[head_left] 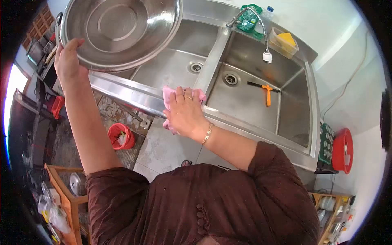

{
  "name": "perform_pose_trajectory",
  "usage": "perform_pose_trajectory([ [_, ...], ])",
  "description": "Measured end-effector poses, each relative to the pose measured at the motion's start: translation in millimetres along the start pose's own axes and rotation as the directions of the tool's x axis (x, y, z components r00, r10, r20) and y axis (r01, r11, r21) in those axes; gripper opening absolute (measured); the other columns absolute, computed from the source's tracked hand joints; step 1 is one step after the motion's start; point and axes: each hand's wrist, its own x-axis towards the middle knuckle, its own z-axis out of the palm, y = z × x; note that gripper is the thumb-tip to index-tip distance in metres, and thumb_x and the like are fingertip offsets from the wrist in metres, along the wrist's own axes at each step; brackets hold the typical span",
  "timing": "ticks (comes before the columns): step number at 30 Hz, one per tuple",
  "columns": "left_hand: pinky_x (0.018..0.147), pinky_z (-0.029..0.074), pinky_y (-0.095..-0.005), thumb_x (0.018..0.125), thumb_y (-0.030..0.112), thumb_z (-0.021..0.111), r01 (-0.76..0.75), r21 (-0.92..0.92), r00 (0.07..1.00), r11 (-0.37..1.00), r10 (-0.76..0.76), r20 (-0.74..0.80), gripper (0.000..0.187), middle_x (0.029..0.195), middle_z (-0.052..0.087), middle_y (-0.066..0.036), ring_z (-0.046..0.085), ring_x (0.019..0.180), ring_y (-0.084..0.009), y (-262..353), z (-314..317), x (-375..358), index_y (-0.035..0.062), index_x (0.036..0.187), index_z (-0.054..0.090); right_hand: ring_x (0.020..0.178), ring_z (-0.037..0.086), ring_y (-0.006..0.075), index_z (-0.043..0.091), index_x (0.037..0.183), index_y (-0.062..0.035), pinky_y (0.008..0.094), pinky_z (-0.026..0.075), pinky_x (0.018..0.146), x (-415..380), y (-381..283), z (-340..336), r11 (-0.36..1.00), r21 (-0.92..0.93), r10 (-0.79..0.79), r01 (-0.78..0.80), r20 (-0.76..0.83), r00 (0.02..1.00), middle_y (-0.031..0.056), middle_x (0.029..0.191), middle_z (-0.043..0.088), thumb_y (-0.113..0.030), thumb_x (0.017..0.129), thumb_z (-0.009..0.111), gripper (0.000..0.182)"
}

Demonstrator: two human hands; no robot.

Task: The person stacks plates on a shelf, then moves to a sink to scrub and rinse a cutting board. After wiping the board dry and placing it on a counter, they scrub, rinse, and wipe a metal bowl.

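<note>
My left hand (70, 61) is closed on the near-left rim of a large round steel basin (116, 24), which is raised and tilted over the left side of the sink. The inside of the basin faces me. My right hand (184, 112) presses a pink cloth (168, 96) onto the front ledge of the steel double sink (126, 89), close to the divider. Its fingers lie over the cloth, and part of the cloth hangs below the palm.
An orange-handled squeegee (267, 94) lies in the right bowl beneath a flexible faucet (263, 38). Behind stand a green pouch (250, 18) and a box holding a yellow sponge (286, 39). A red bin (121, 136) sits on the floor; a red basin (343, 151) is at right.
</note>
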Motion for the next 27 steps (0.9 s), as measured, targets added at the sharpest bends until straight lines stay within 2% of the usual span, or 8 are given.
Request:
perform_pose_trajectory([
  [5,0.078,0.048,-0.0410,0.069,-0.004,0.052,0.048,0.015,0.994,0.999,-0.046,-0.100,0.034,0.097,0.057,-0.015,0.058,0.088,-0.0283,5.1,-21.2,-41.7,-0.0045,0.103,0.051,0.104,0.047,0.0371,0.051,0.106,0.0034,0.0521,0.031,0.091,-51.2,33.9,-16.7,0.988,-0.013,-0.156,0.156,-0.154,0.976,0.0211,0.101,0.052,-0.034,0.081,0.051,0.045],
  [7,0.076,0.049,-0.0409,0.069,-0.004,0.051,0.036,-0.007,0.992,0.999,-0.037,-0.123,0.032,0.096,0.057,-0.015,0.058,0.088,-0.0279,7.2,-17.6,-57.7,-0.0043,0.101,0.051,0.091,0.051,0.0310,0.055,0.094,-0.0010,0.0475,0.037,0.081,-82.8,57.8,-38.5,0.999,-0.027,-0.042,0.042,-0.004,0.999,0.0134,0.086,0.054,-0.025,0.081,0.051,0.028],
  [9,0.076,0.049,-0.0406,0.069,-0.005,0.050,0.078,-0.040,0.996,0.996,-0.080,-0.049,0.031,0.094,0.057,-0.015,0.058,0.087,-0.0279,8.5,-8.0,-75.3,-0.0039,0.100,0.052,0.079,0.051,0.0274,0.058,0.086,-0.0048,0.0413,0.037,0.072,-120.1,90.0,-69.0,0.987,-0.088,-0.132,0.132,0.002,0.991,0.0088,0.081,0.053,-0.019,0.080,0.051,0.018],
  [11,0.076,0.049,-0.0396,0.069,-0.005,0.049,0.073,-0.062,0.996,0.995,-0.076,-0.052,0.030,0.092,0.058,-0.014,0.058,0.084,-0.0276,6.1,3.6,-96.0,-0.0035,0.099,0.053,0.074,0.051,0.0278,0.059,0.082,-0.0055,0.0399,0.037,0.071,-160.2,120.4,-78.2,0.999,-0.017,-0.042,0.039,-0.187,0.982,0.0081,0.078,0.052,-0.017,0.079,0.051,0.015],
  [20,0.074,0.048,-0.0355,0.068,-0.005,0.052,0.118,-0.094,0.988,0.989,-0.127,-0.089,0.031,0.090,0.059,-0.012,0.059,0.078,-0.0238,20.9,14.2,-171.2,-0.0022,0.099,0.054,0.065,0.048,0.0339,0.054,0.065,-0.0031,0.0442,0.037,0.058,-333.3,254.2,-135.4,0.936,-0.173,0.278,-0.306,-0.169,0.945,0.0154,0.067,0.050,-0.019,0.080,0.050,0.022],
  [23,0.073,0.047,-0.0341,0.067,-0.003,0.054,0.090,-0.061,0.993,0.994,-0.094,-0.073,0.032,0.090,0.060,-0.012,0.059,0.079,-0.0234,36.9,-0.6,-183.5,-0.0024,0.099,0.054,0.064,0.049,0.0371,0.055,0.067,-0.0015,0.0442,0.038,0.057,-348.8,280.0,-144.2,0.838,-0.148,0.504,-0.526,-0.162,0.848,0.0179,0.072,0.054,-0.021,0.084,0.047,0.027],
  [25,0.073,0.047,-0.0334,0.067,-0.002,0.056,0.068,-0.018,0.996,0.998,-0.069,-0.057,0.032,0.090,0.060,-0.012,0.059,0.079,-0.0231,50.8,-10.7,-194.7,-0.0026,0.099,0.055,0.075,0.059,0.0235,0.061,0.086,0.0013,0.0360,0.046,0.066,-333.3,278.3,-182.0,0.700,0.161,0.703,-0.696,0.011,0.711,0.0135,0.081,0.061,-0.016,0.083,0.050,0.021],
  [27,0.074,0.047,-0.0327,0.066,0.000,0.058,0.065,0.065,0.993,0.996,-0.058,-0.101,0.035,0.090,0.060,-0.012,0.058,0.080,-0.0226,67.2,-20.9,-210.3,-0.0030,0.101,0.055,0.082,0.058,0.0178,0.059,0.098,0.0011,0.0284,0.046,0.071,-318.4,274.6,-204.6,0.086,0.918,0.882,-0.388,0.111,0.459,0.0073,0.086,0.062,-0.016,0.083,0.052,0.024],
])
